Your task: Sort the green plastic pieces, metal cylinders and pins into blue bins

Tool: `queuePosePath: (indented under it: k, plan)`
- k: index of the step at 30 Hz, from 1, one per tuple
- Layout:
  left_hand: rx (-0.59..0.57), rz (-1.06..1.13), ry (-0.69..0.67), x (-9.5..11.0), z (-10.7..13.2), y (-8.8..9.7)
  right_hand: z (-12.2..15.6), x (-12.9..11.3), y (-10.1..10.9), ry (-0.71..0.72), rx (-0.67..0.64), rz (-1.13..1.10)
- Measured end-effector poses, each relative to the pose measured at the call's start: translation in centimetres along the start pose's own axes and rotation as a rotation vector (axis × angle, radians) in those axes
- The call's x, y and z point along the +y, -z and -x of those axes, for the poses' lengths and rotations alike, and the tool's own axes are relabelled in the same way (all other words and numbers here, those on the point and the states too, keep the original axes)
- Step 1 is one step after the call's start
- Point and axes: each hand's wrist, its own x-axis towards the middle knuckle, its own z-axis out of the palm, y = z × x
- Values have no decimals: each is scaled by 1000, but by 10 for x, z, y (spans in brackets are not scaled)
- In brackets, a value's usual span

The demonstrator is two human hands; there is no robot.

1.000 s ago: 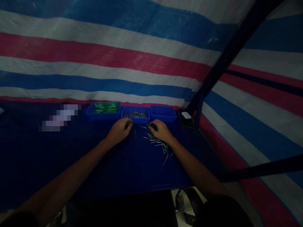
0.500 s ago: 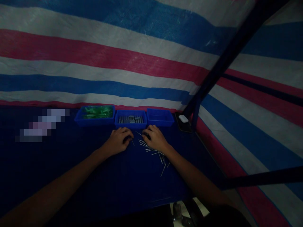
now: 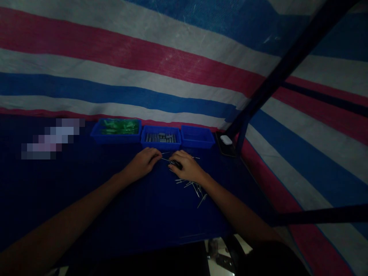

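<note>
The left hand [image 3: 146,160] pinches one end of a thin rod [image 3: 165,159] over the desk [image 3: 138,214], near its back edge; the right hand [image 3: 187,166] curls around something dark [image 3: 176,164] at the rod's other end, though I cannot tell how tightly; loose rods [image 3: 196,189] lie beside the right wrist, toward the desk's right edge; left bin [image 3: 116,139], middle bin [image 3: 161,145] and right bin [image 3: 197,144] line the back edge; a white case [image 3: 226,140] sits at the back right corner.
</note>
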Motion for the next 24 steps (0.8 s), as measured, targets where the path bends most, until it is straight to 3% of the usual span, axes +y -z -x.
queuePosePath:
  k: [4, 11, 16, 21, 24]
  plan:
    - [58, -9, 4, 5, 5, 3, -1, -6, -3, 36, 60, 12]
    - [92, -33, 28, 11, 9, 9, -6, -17, -11, 83, 125, 333]
    - [94, -10, 23, 11, 9, 7, -5, -19, -10, 89, 178, 377]
    - [148, 41, 31, 11, 14, 9, -5, -14, 2, 95, 382, 355]
    - [148, 23, 4, 12, 16, 8, -8, -7, 18, -8, 562, 375]
